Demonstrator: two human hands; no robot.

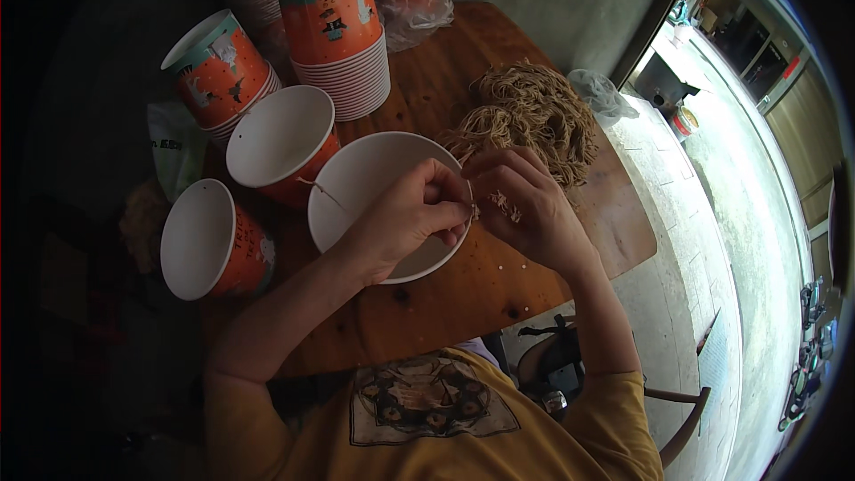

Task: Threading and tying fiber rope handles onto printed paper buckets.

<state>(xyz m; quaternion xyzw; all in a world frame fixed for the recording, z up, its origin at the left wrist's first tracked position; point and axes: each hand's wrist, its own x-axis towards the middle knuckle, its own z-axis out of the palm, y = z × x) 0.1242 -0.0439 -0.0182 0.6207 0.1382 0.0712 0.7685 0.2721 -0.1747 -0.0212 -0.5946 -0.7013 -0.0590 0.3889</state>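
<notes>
Both hands meet over the rim of the white paper bowl (374, 187), at its 3 o'clock edge. The left hand (419, 214) has its grip narrowed on a thin tan string (469, 191); the right hand (525, 205) pinches the same string, fingertips touching (the knot itself is hidden). A heap of tan strings (534, 116) lies on the tabletop (463, 294) at 12 o'clock from the hands. Orange cups (280, 147) stand at 9 o'clock.

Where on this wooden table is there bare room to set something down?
Bare table lies between the nearest cup and the near edge, and right of the right hand. The far left, around the cup stacks, is crowded.
</notes>
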